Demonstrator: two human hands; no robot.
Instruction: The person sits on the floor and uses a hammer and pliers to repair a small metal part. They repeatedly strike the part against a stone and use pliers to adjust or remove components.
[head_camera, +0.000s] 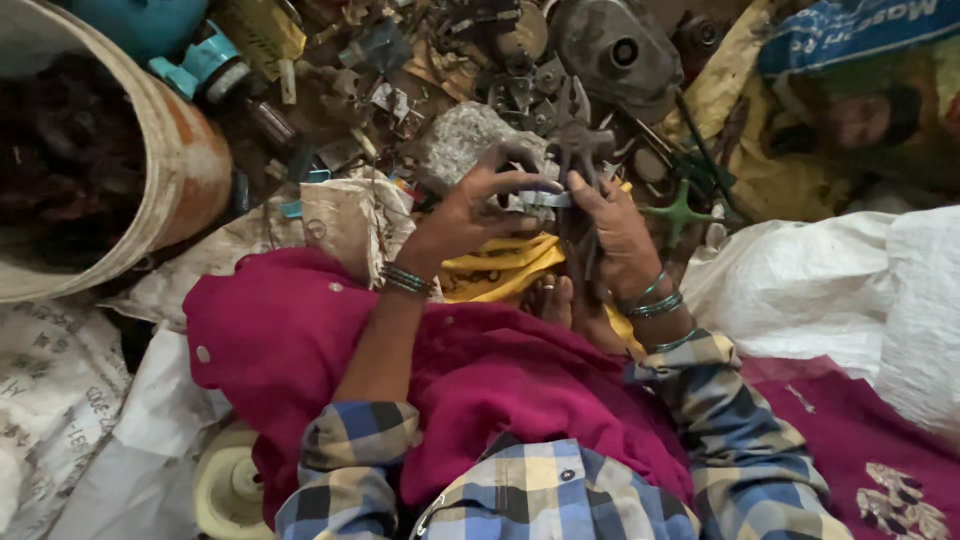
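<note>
— Which way does the metal piece (578, 180) run?
— Its long axis is close to upright in the head view: dark prongs fan out at the far end, over the scrap heap (440, 70), and a dark stem drops toward the lap, past the yellow cloth (500, 268).
— How does it look?
— Dark, dull, thin-limbed metal. A pale curved band (535, 192) crosses it at the level of the fingers; whether band and stem are one part, I cannot tell.
— And the hands?
— The left hand (468, 215) is half curled, fingertips on the band's left end. The right hand (618, 232) is closed around the stem, thumb up against the band. Both wrists wear green bangles.
— What lies around?
— A grey stone (465, 140) just beyond the left hand, a green cross-shaped piece (678, 212) near the right hand, a rusty bucket (180, 160) far left, a white sack (850, 280) to the right, magenta cloth (300, 330) over the lap.
</note>
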